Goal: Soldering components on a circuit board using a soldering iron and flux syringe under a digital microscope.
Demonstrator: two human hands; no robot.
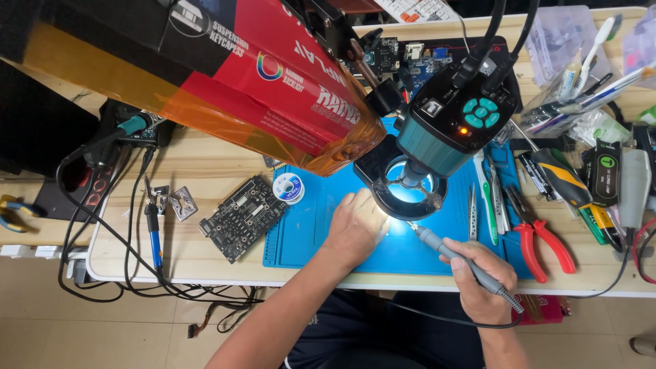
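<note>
Fingers of the right hand (478,277) are clamping the soldering iron (465,263), its long axis pointing toward 10 o'clock under the ring light (403,191), while the left hand (355,225), fingers together, is pressing the blue mat (307,232) nearer the tip.

The microscope ring light (402,188) and glare hide whatever the left hand (355,225) touches.
</note>
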